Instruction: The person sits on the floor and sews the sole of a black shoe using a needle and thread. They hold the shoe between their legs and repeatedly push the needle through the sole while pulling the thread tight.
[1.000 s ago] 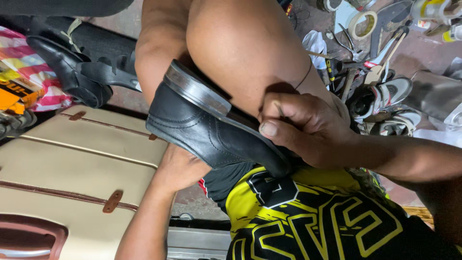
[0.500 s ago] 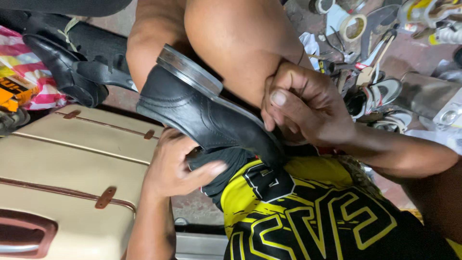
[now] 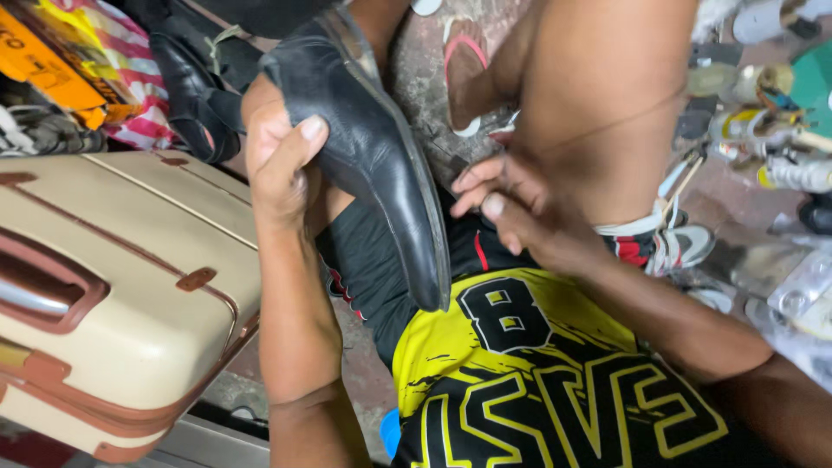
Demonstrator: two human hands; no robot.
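At centre frame your left hand [image 3: 282, 169] grips the black shoe [image 3: 373, 147]; your right hand [image 3: 511, 212], fingers loosely curled and empty, rests beside its sole, no repair visible yet.

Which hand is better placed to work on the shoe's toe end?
Right, probably. The right hand is free beside the black shoe, fingers open; the left hand is busy gripping its heel end.

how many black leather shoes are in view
2: one black leather dress shoe held up in the left hand, another black leather shoe lying behind the beige suitcase. More may be hidden.
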